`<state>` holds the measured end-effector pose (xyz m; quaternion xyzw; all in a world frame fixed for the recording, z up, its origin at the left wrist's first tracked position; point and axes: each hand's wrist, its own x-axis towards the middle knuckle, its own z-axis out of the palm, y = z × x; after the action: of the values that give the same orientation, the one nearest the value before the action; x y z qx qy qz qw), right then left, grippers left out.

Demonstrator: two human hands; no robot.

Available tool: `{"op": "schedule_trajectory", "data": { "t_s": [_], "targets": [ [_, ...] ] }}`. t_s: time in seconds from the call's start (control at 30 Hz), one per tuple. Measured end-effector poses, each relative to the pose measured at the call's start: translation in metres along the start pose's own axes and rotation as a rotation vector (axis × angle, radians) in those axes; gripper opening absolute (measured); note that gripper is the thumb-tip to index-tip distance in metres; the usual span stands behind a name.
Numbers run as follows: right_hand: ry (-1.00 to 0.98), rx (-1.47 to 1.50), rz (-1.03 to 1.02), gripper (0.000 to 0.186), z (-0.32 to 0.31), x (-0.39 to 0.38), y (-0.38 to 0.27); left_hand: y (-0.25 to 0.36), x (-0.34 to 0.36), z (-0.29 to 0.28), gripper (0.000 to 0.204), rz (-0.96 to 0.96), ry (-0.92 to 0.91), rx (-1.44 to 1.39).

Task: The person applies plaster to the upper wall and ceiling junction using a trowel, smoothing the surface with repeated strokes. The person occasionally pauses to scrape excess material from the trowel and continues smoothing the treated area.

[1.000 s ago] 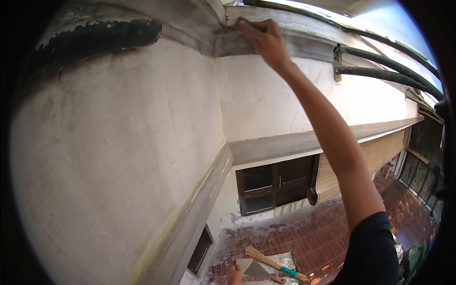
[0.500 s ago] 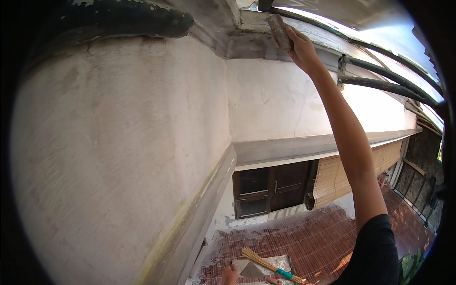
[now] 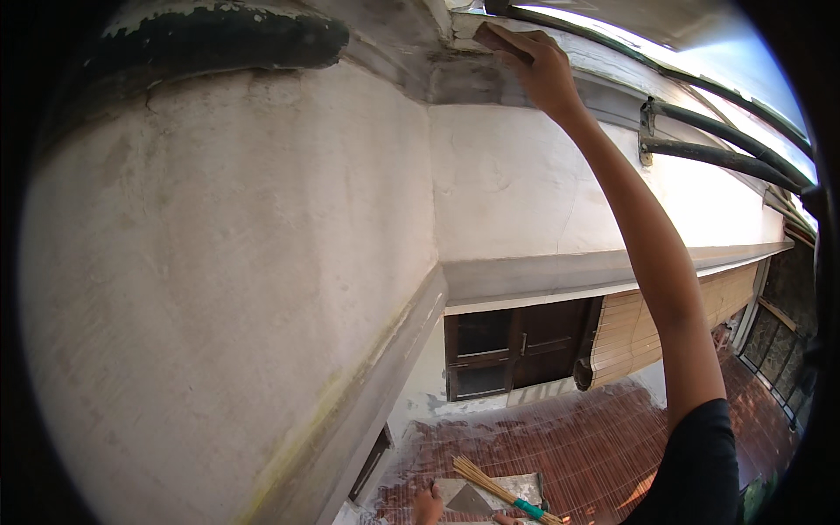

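Note:
My right hand (image 3: 544, 70) is raised to the moulded ledge (image 3: 472, 83) at the top of the wall corner, closed on a flat, brownish block (image 3: 494, 39) held against the ledge. My left hand (image 3: 427, 505) shows small at the bottom edge, fingers curled; what it grips is too unclear to name. Beside it in the picture, down below, lie a bundle of straw-coloured sticks with a green binding (image 3: 479, 472), a pale board (image 3: 525, 486) and a triangular trowel blade (image 3: 468, 499).
A dark pipe (image 3: 219, 48) juts along the upper left wall (image 3: 219, 245). Dark rails (image 3: 726, 157) run at the upper right. Below are shuttered windows (image 3: 477, 350), a rolled bamboo blind (image 3: 634, 332), red tiled floor (image 3: 595, 446) and a barred gate (image 3: 770, 359).
Over the last second my right hand first moved right along the ledge, then slightly back left, with the block changing its tilt. The view has shifted a little; my left hand stays low.

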<state>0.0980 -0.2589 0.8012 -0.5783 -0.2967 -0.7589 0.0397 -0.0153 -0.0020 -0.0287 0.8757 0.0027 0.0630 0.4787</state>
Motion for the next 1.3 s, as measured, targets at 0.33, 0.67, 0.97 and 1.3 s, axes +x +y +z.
{"op": "schedule_trajectory", "data": {
  "t_s": [0.33,0.67,0.97,1.3],
  "targets": [
    [0.229,-0.185,0.052,0.041,0.053,0.017,-0.025,0.004,-0.005,-0.003,0.061,-0.105,-0.071,-0.108],
    [0.063,-0.217,0.132,0.043,0.047,0.005,-0.038,-0.011,0.002,0.014,0.059,-0.070,-0.044,0.031],
    [0.125,-0.213,0.183,0.039,0.051,0.000,-0.051,-0.016,-0.002,0.014,0.057,-0.065,-0.029,0.057],
    [0.162,-0.251,0.052,0.037,0.063,0.032,-0.019,-0.013,0.005,0.014,0.055,-0.062,-0.015,0.071]
  ]
}}
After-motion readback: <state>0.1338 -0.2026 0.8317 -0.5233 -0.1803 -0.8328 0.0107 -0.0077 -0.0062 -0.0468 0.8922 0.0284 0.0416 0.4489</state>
